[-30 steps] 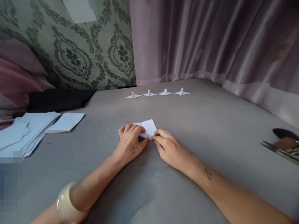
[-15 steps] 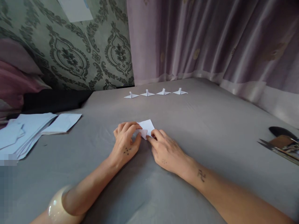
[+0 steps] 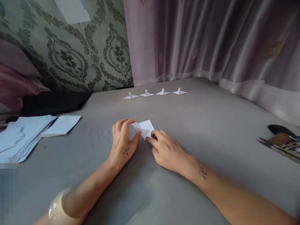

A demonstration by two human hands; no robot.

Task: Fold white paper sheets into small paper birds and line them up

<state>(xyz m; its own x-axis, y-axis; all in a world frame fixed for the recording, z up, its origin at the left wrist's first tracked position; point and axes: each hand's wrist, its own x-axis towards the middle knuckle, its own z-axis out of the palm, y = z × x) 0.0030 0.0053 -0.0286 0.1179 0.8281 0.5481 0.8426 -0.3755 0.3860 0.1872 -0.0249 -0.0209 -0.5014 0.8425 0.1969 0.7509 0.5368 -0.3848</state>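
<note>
Behind the fingers (image 3: 127, 123), dots (image 3: 126, 151) are seen on left hand (image 3: 123, 137) and right hand (image 3: 168, 149), a hooked cross (image 3: 202, 172) on right forearm (image 3: 225, 191).

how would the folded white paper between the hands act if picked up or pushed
The folded white paper would probably feel light, being small. Its partly lifted flap looks thin, so it may bend easily. It seems unlikely to roll, lying mostly flat on the gray cover.
</note>
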